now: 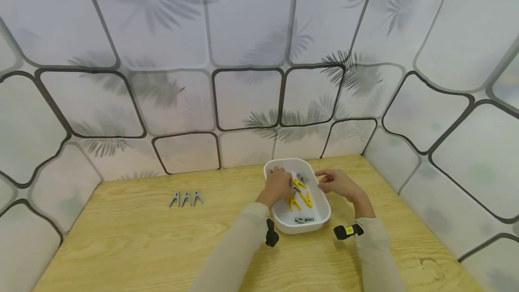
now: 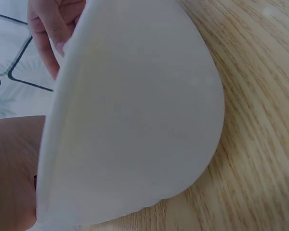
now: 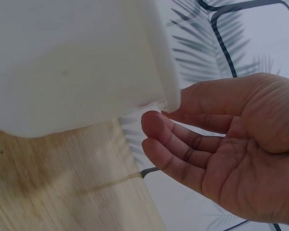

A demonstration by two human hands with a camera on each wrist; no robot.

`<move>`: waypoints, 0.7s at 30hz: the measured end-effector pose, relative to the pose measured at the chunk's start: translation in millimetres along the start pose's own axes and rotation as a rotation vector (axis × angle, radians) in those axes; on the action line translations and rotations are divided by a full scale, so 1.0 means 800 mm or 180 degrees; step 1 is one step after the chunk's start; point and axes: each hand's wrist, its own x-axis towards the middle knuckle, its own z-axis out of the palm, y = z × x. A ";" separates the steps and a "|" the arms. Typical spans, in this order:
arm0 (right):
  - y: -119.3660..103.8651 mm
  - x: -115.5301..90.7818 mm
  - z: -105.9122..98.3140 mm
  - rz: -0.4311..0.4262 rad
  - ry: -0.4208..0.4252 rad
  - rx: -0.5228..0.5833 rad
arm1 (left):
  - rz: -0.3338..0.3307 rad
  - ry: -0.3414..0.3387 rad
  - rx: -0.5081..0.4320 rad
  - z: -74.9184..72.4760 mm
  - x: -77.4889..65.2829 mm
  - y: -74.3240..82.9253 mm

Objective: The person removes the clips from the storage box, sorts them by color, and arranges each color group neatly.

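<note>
A white plastic basin (image 1: 322, 214) stands on the table with yellow clothespins (image 1: 306, 198) and grey clothespins (image 1: 304, 220) lying loose inside. My left hand (image 1: 279, 183) reaches over its left rim, fingers pointing down among the clothespins. A grey clothespin lies by those fingertips; whether they pinch it is hidden. At the right rim is my right hand (image 1: 338, 184), its fingers loosely bent against the outside edge. In the right wrist view, the fingertips (image 3: 154, 126) of this hand are beside the basin's corner. Three grey clothespins (image 1: 185, 198) lie in a row on the table's left part.
The wood-patterned table (image 1: 134, 242) runs back to a patterned wall covering (image 1: 247, 98), which also closes off both sides. The basin's raised wall (image 2: 139, 110) fills most of the left wrist view.
</note>
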 end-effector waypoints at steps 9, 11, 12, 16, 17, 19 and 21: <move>0.004 -0.001 0.001 -0.0017 0.0031 -0.0016 | -0.0033 -0.0073 0.0146 0.008 0.006 0.002; 0.005 0.000 0.001 -0.0005 0.0034 -0.0024 | -0.0045 -0.0105 0.0217 0.010 0.008 0.002; 0.005 0.000 0.001 0.0003 0.0033 -0.0029 | -0.0055 -0.0113 0.0245 0.011 0.009 0.003; 0.004 0.001 0.001 0.0018 0.0036 -0.0026 | -0.0087 -0.0119 0.0349 0.010 0.009 0.003; 0.003 0.001 0.001 0.0020 0.0037 -0.0024 | -0.0093 -0.0115 0.0345 0.008 0.008 0.003; 0.002 0.001 0.001 0.0020 0.0040 -0.0024 | -0.0093 -0.0117 0.0338 0.007 0.007 0.002; 0.001 0.001 0.002 0.0020 0.0033 -0.0015 | -0.0098 -0.0132 0.0319 0.007 0.006 0.000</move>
